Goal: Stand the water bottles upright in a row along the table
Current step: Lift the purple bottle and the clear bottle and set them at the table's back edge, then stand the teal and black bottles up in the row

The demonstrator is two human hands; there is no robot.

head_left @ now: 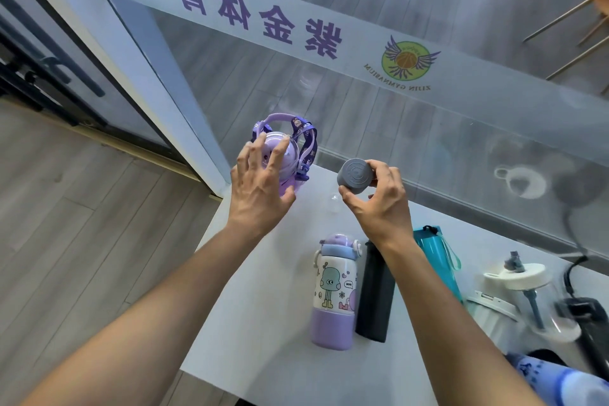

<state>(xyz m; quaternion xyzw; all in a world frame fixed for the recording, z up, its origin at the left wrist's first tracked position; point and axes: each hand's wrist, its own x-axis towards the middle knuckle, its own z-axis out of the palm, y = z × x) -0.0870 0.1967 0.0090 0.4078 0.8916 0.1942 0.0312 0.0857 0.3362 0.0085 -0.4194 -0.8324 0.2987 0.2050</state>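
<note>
My left hand [260, 184] grips a purple bottle [285, 148] with a purple strap, upright at the far left corner of the white table [263, 323]. My right hand [379, 194] holds a grey bottle [354, 176] by its upper part, its round end tipped toward me; the body is hidden behind the hand. Lying flat on the table nearer me are a white-and-purple cartoon bottle [334, 293], a black bottle [375, 297] and a teal bottle [435, 257], side by side.
A clear bottle with a white lid and straw [527, 293] and a white one [491, 313] lie at the right, beside a black cable [573, 273]. A glass wall runs along the table's far edge. A blue patterned object [553, 379] is at the near right.
</note>
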